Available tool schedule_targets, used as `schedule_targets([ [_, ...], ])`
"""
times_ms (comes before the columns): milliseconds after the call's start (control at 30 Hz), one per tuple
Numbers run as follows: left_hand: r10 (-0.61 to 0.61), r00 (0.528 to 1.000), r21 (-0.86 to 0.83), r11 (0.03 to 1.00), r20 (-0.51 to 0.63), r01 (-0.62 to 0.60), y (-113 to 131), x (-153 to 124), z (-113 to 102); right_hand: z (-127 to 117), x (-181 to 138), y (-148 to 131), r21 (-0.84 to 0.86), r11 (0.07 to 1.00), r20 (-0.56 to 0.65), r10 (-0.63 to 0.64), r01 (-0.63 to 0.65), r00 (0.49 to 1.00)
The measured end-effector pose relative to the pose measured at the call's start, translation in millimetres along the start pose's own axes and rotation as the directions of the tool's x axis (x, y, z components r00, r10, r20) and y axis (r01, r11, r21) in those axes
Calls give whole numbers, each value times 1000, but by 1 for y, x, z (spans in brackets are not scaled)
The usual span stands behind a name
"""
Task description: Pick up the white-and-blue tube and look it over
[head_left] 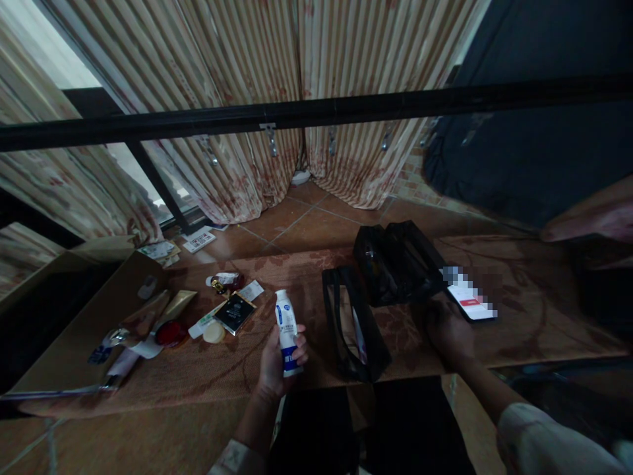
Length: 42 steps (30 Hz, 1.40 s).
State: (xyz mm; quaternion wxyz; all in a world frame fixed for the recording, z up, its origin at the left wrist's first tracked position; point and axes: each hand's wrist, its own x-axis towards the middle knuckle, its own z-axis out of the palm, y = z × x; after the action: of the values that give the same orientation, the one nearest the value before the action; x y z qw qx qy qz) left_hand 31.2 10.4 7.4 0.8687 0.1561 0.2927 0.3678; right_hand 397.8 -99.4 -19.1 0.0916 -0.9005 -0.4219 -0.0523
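Note:
My left hand [277,359] is closed around a white and blue squeeze tube [287,326], held upright above the cloth-covered bench. To its right, a black pouch with a see-through panel [352,326] lies on the cloth. My right hand [450,330] is low over the bench, just in front of a pair of black pouches [398,264] and beside a phone [469,297] with a lit screen. Shadow hides the right fingers, so their grip does not show.
Left on the bench are a gold tube [179,307], a red round jar [171,333], a black square packet [236,313], a pale disc [213,332] and a small dark red bottle [230,282]. An open cardboard box [74,349] stands at far left. Another person's arm [593,214] shows at right.

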Motion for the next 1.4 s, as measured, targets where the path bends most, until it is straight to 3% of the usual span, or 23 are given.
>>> schedule_targets([
  [333, 45, 995, 15, 999, 88, -46, -3, -3, -1, -2, 0, -2, 13, 1000, 10, 27, -27, 1000],
  [700, 41, 999, 98, 994, 28, -44, -5, -6, 3, -2, 0, -1, 3, 1000, 9, 21, -21, 1000],
  [867, 100, 995, 119, 988, -27, -96, -6, -8, 1, 2, 1, 2, -6, 1000, 11, 26, -25, 1000],
  [1400, 150, 989, 180, 973, -1, -147, -11, -4, -6, 4, 1, 4, 9, 1000, -33, -10, 10, 999],
])
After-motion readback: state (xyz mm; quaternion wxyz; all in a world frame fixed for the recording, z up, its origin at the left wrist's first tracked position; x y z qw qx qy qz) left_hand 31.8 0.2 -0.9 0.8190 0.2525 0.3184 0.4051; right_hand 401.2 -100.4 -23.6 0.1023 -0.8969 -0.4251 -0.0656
